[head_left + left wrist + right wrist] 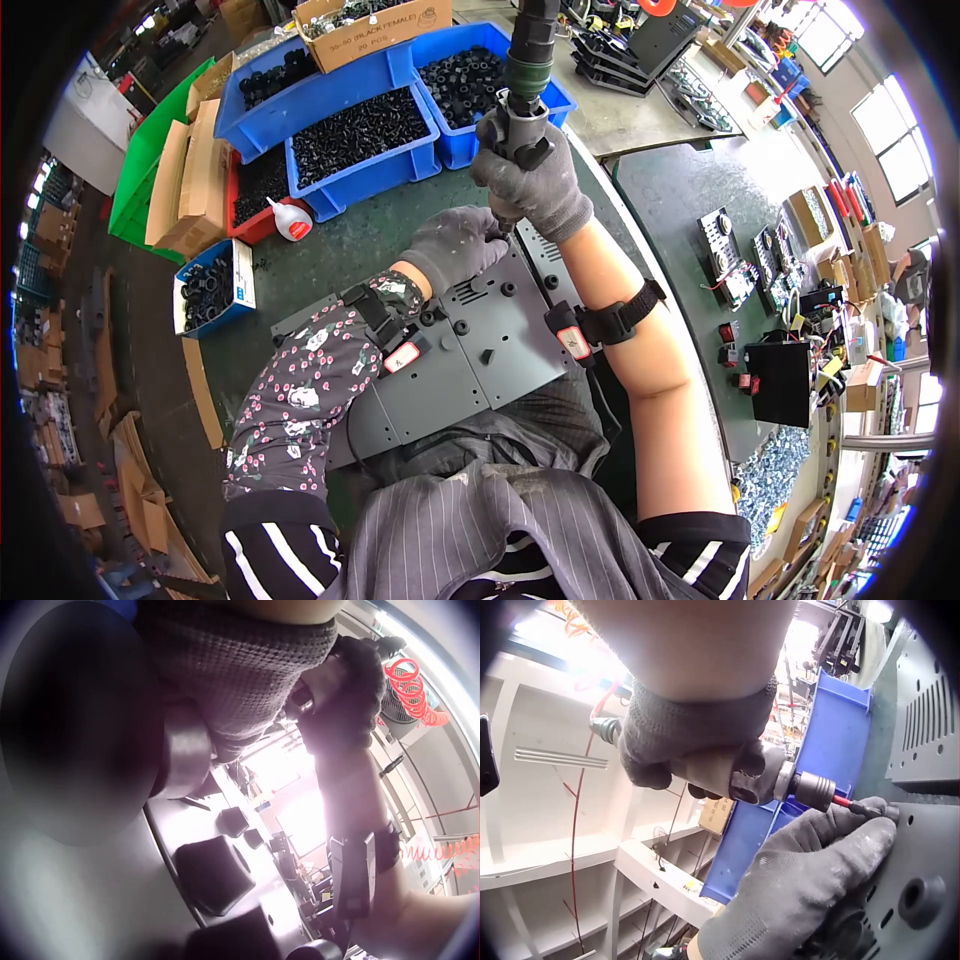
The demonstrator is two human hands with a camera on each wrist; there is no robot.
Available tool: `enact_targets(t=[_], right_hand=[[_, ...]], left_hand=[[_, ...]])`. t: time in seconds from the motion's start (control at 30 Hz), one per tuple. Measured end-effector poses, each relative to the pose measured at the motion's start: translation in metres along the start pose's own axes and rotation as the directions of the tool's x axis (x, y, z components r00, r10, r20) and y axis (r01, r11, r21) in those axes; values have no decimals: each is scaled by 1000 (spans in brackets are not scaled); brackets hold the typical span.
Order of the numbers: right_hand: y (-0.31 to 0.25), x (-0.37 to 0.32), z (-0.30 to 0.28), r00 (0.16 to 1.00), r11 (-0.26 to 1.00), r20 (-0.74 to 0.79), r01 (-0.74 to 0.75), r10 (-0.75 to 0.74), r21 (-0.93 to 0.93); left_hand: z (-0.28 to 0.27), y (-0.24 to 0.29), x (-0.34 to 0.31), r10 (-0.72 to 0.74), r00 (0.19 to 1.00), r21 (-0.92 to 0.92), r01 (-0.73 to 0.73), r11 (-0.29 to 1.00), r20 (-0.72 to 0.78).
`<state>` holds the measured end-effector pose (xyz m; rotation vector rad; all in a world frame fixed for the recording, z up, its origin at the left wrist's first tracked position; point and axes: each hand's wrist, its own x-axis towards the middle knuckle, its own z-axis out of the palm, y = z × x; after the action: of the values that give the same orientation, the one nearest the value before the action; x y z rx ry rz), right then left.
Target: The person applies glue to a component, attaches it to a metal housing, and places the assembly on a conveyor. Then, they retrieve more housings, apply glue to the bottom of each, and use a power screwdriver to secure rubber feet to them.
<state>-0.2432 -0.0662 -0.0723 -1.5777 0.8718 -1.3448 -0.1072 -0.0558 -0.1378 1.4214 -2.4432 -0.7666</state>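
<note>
My gloved right hand [535, 185] grips a pneumatic screwdriver [765, 776], held upright with its bit pointing down. The red-banded bit [842, 802] reaches a small black rubber foot [892, 813] at the far edge of a dark grey perforated metal panel [510, 345]. Thumb and fingertips of my gloved left hand [455, 248] pinch that foot right beside the bit, as the right wrist view shows. Several other black rubber feet [461, 327] stand on the panel, which lies partly over my lap. A second slotted panel [926, 705] sits just beyond it.
Behind the panels stand blue bins [365, 150] of black screws and rubber parts. A red bin [262, 190], a white squeeze bottle [291, 221] and a small box of black parts [215, 287] are at left. Circuit assemblies [728, 258] lie on the right-hand table.
</note>
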Motion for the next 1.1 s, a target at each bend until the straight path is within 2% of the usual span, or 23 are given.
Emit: enact_targets(t=[0.13, 0.2, 0.23, 0.3, 0.33, 0.37, 0.43, 0.5, 0.53, 0.57, 0.6, 0.63, 0.7, 0.73, 0.77, 0.87, 0.9, 0.97, 1.0, 1.03, 1.1], right_hand=[[7, 1, -1, 999, 998, 6, -46, 46, 32], [14, 6, 2, 999, 999, -4, 32, -32, 15], [14, 6, 0, 999, 999, -8, 36, -36, 14], [12, 9, -1, 995, 993, 22, 102, -100, -65], [2, 2, 2, 993, 993, -29, 118, -117, 31], [-10, -6, 2, 992, 992, -28, 124, -124, 32], [-34, -25, -4, 996, 950, -75, -23, 49, 313], [-49, -39, -6, 947, 938, -253, 259, -199, 231], [-64, -51, -9, 953, 944, -251, 229, -168, 238], [-71, -63, -11, 948, 933, -302, 198, -104, 301], [-75, -72, -14, 941, 928, -313, 226, -129, 295], [-77, -80, -17, 934, 923, -323, 252, -153, 290], [-74, -97, -15, 907, 839, -408, 299, -102, 454], [-69, -104, -23, 924, 837, -341, 321, -173, 443], [-69, -109, -26, 924, 832, -336, 328, -183, 448], [-69, -125, -22, 916, 772, -350, 365, -197, 520], [-68, -129, -22, 918, 742, -337, 373, -209, 556], [-68, -134, -22, 916, 710, -307, 397, -259, 582], [-69, -137, -20, 916, 708, -317, 392, -245, 587], [-70, -139, -18, 918, 724, -304, 390, -256, 569], [-73, -143, -14, 914, 735, -310, 398, -263, 549]], left_hand=[[-3, 3, -1, -20, 1000, -34, 21, 999, 19], [-6, 7, -2, -101, 992, -150, 111, 982, 70], [-10, 12, -3, -97, 993, -146, 106, 984, 70], [-19, 21, -6, -130, 991, 25, 130, 991, 40], [-20, 22, -5, -128, 991, 33, 126, 991, 39], [-22, 22, -4, -135, 989, 44, 132, 990, 54], [-19, 15, 0, -151, 986, 45, 148, 988, 64], [-15, -4, 5, -124, 991, -96, 119, 988, -55], [-28, 2, 2, -236, 970, -201, 220, 954, -59], [-30, -5, 1, -261, 963, -460, 203, 865, -65], [-35, -14, -4, -318, 947, -730, 248, 637, 45], [-50, -5, -17, -333, 928, -902, 281, 327, 168], [-65, 15, -43, -368, 902, -961, 269, 64, 228], [-69, 19, -57, -308, 908, -952, 306, 24, 284], [-68, 20, -70, -318, 900, -947, 321, 18, 299], [-54, 24, -113, -77, 928, -930, 367, 23, 365], [-44, 26, -124, -90, 918, -921, 389, 19, 386], [-20, 30, -139, -145, 950, -945, 296, 141, 276], [-12, 27, -145, -98, 958, -958, 278, 65, 271], [-8, 32, -149, -104, 952, -954, 294, 66, 286], [-3, 45, -150, -218, 920, -944, 309, -111, 327]])
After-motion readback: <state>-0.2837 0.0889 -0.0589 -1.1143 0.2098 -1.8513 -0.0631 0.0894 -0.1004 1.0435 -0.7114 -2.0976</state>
